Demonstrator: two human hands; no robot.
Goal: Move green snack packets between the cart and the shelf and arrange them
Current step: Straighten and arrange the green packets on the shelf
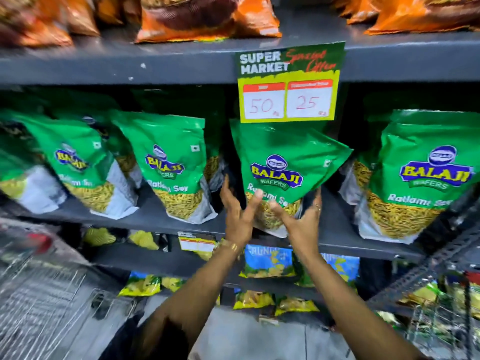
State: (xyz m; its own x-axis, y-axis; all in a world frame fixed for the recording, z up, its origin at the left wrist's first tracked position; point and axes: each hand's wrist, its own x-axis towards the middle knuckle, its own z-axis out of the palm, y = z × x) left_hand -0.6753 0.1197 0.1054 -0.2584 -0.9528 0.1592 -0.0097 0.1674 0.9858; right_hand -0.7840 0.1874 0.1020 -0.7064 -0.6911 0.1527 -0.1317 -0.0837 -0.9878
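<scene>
Price sign [288, 83] at 12 o'clock, hung from upper shelf edge: "SUPER MARKET", handwritten 50 and 25. Orange packets [207, 18] above it, across the top, 11 to 1 o'clock. Small price tag [196, 242] just below centre. Yellow packets [100, 236] at 8 o'clock. Blue-and-yellow packets [268, 261] at 6 o'clock, more beneath them. Grey floor [233, 331] at 6 o'clock, bottom edge.

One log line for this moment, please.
phase: placing | packet: tilted at shelf edge, under price sign | left hand: grip on packet | right hand: grip on packet
</scene>
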